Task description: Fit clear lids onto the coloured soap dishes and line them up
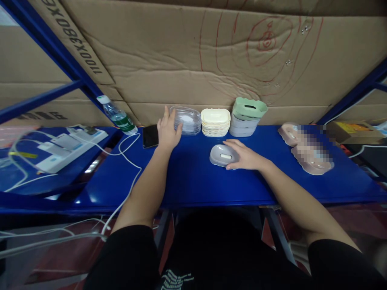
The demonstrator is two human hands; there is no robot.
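l hand at the l edge of the clear plastic tray stack, fingers spread apart — can't tell if they're actually touching. r hand has thumb + fingers closed round the r side of the grey scalloped oval lid w/ slot, which is at the blue tabletop, in front of the cream tray stack. green slotted lid sits atop the grey stack, just r of cream. black phone nr l hand, water bottle beyond it. pinkish containers far r, partly pixelated.
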